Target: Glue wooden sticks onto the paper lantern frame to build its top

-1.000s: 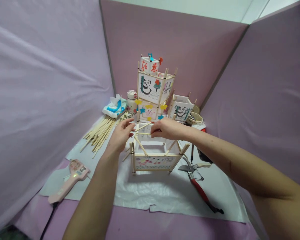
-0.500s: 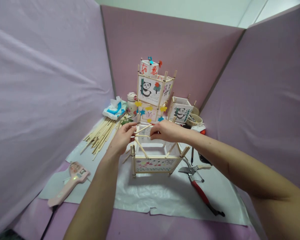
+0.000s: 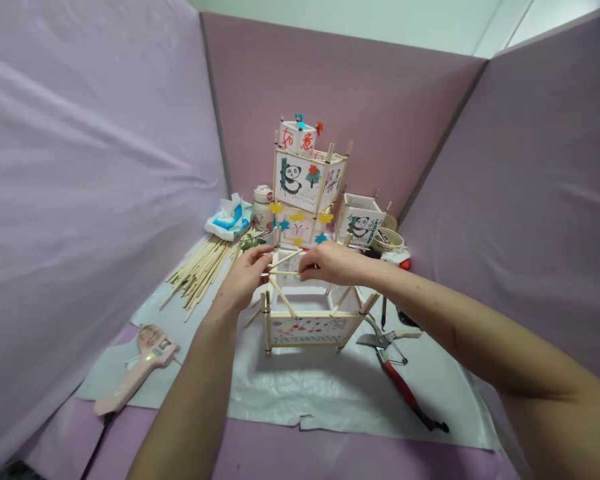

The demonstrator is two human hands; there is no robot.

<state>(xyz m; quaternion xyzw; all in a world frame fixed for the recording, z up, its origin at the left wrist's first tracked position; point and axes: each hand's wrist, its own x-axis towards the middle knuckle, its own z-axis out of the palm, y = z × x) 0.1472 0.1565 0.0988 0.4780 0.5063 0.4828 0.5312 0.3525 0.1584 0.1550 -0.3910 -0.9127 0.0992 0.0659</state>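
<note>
Thin stick (image 3: pixel 285 272) lies level, long axis left-right, above the lantern frame (image 3: pixel 313 313). Left hand (image 3: pixel 244 277) and right hand (image 3: pixel 330 262) fingers pinch narrowly on opposite ends, equally near.

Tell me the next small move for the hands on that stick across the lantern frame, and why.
Probably press the thin stick down onto the lantern frame and steady it. The left hand and right hand pinch its two ends above the frame's open top, where the diagonal struts meet; whether the ends already touch the frame is unclear.
</note>
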